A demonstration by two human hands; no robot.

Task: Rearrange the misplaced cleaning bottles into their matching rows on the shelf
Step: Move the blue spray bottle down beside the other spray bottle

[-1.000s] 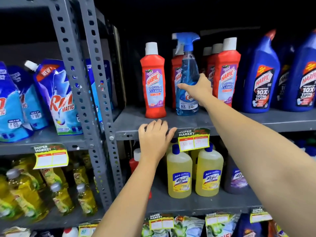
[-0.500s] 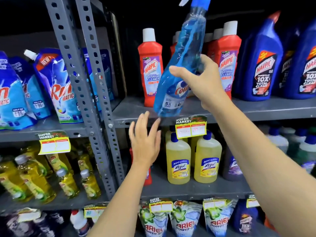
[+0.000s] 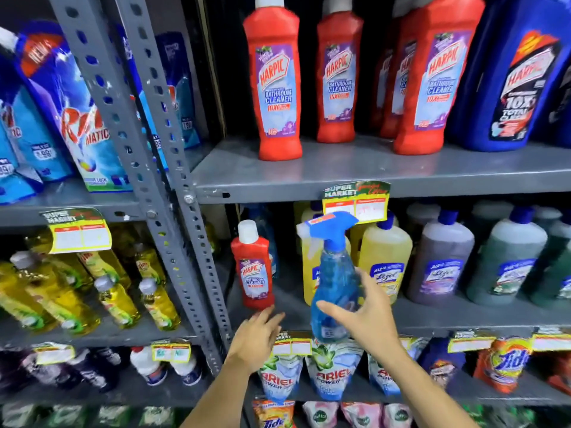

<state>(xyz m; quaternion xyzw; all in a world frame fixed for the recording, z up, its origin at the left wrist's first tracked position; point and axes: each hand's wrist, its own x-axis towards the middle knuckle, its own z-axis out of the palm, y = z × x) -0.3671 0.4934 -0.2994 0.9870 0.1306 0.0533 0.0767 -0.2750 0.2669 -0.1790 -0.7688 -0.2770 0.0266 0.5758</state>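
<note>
In the head view, the right hand (image 3: 367,316) wraps the blue spray bottle (image 3: 335,285) upright, just right of the small red Harpic bottle (image 3: 255,267) (itself misplaced on this middle shelf (image 3: 463,313)). The left hand (image 3: 256,335), fingers spread and empty, reaches below the Harpic. Best grip it mid-body, keeping the sprayer level.

Blue detergent pouches (image 3: 71,118) stand upper left, yellow dish-liquid bottles (image 3: 117,301) below them, Ariel pouches (image 3: 332,375) bottom centre.
</note>
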